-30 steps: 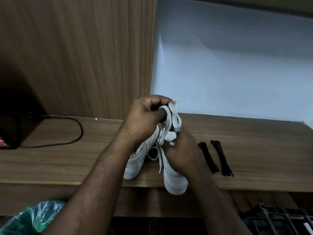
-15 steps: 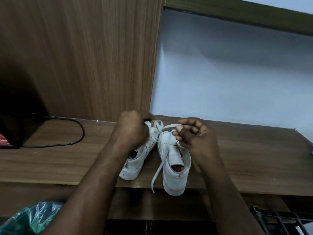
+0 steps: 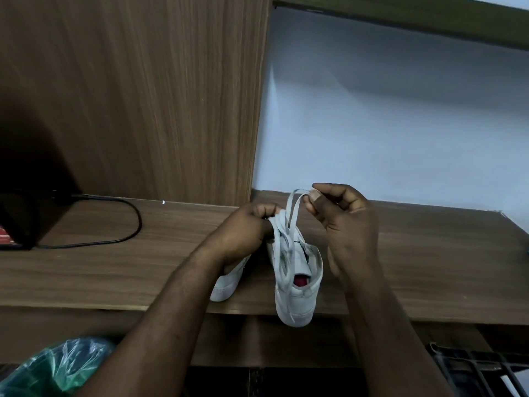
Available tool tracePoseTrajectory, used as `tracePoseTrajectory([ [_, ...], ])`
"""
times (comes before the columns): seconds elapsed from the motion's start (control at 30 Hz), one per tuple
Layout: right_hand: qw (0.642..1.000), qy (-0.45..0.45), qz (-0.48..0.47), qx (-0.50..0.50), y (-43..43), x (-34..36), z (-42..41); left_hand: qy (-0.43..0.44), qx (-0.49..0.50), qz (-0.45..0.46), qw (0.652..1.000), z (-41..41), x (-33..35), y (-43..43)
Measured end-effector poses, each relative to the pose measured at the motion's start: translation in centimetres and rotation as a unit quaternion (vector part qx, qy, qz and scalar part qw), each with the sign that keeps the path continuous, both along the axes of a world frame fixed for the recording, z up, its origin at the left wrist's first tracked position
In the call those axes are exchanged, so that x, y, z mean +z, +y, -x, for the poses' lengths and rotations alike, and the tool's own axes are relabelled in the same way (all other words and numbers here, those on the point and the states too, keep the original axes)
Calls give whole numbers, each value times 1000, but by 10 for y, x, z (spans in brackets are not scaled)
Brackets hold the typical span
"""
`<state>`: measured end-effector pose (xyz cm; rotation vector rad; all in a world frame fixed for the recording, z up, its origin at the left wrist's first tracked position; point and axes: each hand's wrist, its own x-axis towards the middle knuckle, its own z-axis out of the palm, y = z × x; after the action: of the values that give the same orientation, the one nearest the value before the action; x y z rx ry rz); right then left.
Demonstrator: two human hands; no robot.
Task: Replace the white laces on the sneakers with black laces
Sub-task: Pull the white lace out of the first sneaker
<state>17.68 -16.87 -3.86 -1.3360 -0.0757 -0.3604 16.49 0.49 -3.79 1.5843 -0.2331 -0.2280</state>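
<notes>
I see the right hand (image 3: 347,224) pinching a lace (image 3: 292,209) up off the sneaker (image 3: 296,285); left hand (image 3: 243,233), grip curled on its front, heel overhanging the surface (image 3: 114,267).

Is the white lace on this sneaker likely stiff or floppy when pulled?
Probably floppy: the white lace bends into a soft loop where the right hand pinches it, and its loose end droops down the sneaker. Likely light, as a pinch alone lifts it. The sneaker's heel overhangs the shelf, so tugging might shift it.
</notes>
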Motion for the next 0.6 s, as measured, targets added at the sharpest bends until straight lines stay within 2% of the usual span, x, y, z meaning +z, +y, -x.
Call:
tracePoseTrajectory([
  [0.1, 997, 66, 31, -13, 5, -8, 2, 5, 70, 89, 994, -3, 4, 1],
  [0.17, 989, 129, 54, 49, 16, -15, 9, -5, 85, 155, 984, -4, 9, 3],
  [0.23, 975, 161, 75, 135, 28, -22, 19, -20, 108, 150, 983, -4, 14, 5],
  [0.27, 968, 173, 69, 168, 33, -24, 21, -36, 132, 115, 984, -5, 16, 5],
  [0.33, 956, 200, 55, 207, 36, -23, 25, -111, 195, -30, 974, -9, 16, 7],
  [0.4, 951, 206, 41, 229, 32, -20, 24, -198, 240, -170, 935, -11, 16, 11],
  [0.5, 938, 213, 3, 272, 25, -21, 24, -268, 265, -262, 888, -12, 16, 25],
  [0.6, 939, 206, 31, 273, 22, -20, 24, -314, 263, -376, 831, -16, 12, 40],
])
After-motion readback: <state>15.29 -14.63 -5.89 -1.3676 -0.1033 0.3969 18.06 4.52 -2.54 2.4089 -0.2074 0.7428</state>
